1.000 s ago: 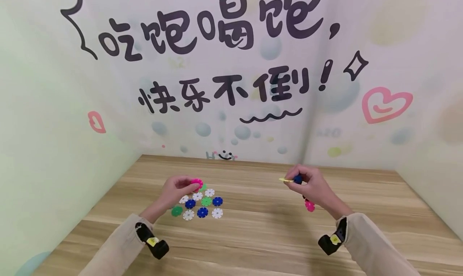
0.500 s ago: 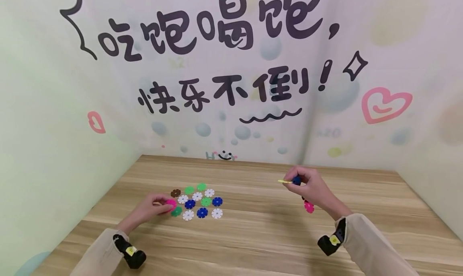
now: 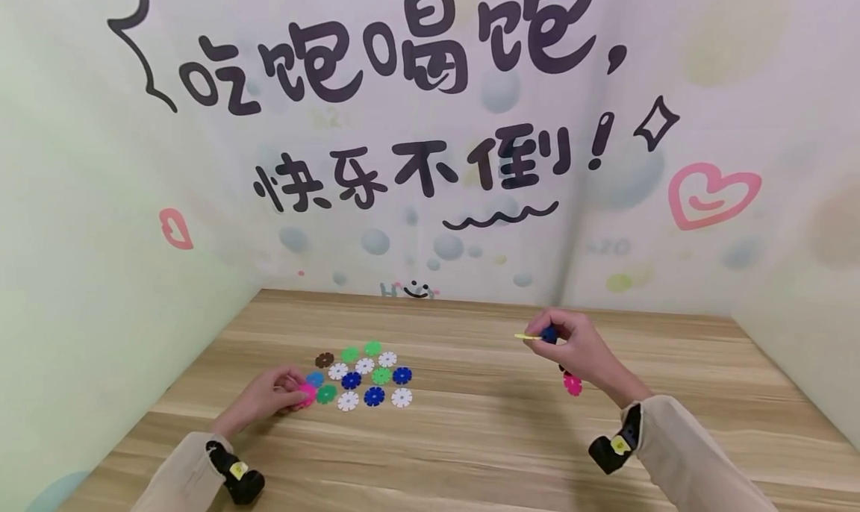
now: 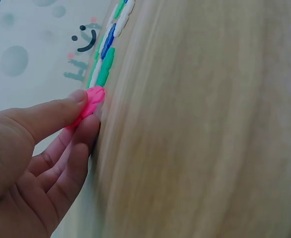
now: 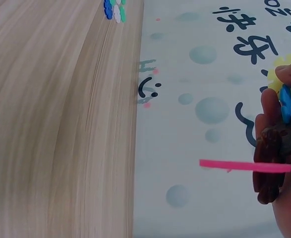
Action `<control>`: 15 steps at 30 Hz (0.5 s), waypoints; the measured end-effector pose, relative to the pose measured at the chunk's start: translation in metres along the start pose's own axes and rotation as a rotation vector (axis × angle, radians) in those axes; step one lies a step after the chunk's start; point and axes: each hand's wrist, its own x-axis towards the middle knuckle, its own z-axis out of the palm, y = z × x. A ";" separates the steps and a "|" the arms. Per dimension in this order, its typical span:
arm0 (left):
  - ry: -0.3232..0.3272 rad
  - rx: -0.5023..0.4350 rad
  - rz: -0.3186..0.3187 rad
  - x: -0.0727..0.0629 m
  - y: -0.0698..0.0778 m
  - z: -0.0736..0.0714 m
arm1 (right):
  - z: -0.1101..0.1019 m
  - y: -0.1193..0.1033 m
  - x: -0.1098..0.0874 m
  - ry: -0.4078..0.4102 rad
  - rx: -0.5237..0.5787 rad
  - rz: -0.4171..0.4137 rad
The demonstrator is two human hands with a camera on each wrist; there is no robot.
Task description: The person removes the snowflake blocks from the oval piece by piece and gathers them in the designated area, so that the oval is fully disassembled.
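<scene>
My left hand (image 3: 269,394) pinches a pink snowflake disc (image 3: 307,395) between thumb and fingers, low at the left side of a group of loose discs. The left wrist view shows the thumb on top of this pink disc (image 4: 91,104), close over the tabletop. Raised above the table on the right, my right hand (image 3: 574,344) grips a chain of joined snowflake discs. Its yellow disc (image 3: 528,336) sticks out past the fingertips. In the right wrist view, a blue disc (image 5: 288,105), brown discs (image 5: 270,161) and an edge-on pink disc (image 5: 244,166) follow below the yellow one.
Several loose snowflake discs lie flat on the wooden table (image 3: 457,437): white (image 3: 348,401), dark blue (image 3: 374,396), green (image 3: 326,394), light blue (image 3: 314,379) and brown (image 3: 325,360). A printed cloth backdrop (image 3: 430,236) rises behind the table.
My left hand has carried the pink disc left and nearer, from the back of the group to its left side, uncovering brown, green and light blue discs. My right hand has barely moved.
</scene>
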 end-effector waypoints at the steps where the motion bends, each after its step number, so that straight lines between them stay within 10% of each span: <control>1: -0.006 -0.001 0.019 0.000 -0.001 0.000 | 0.000 0.000 0.000 0.001 -0.002 0.006; 7: -0.007 0.024 0.111 -0.001 -0.005 -0.001 | 0.002 0.000 0.001 0.005 -0.006 0.026; 15: 0.023 0.106 -0.017 -0.004 0.003 -0.001 | 0.001 0.001 0.002 0.002 -0.002 0.004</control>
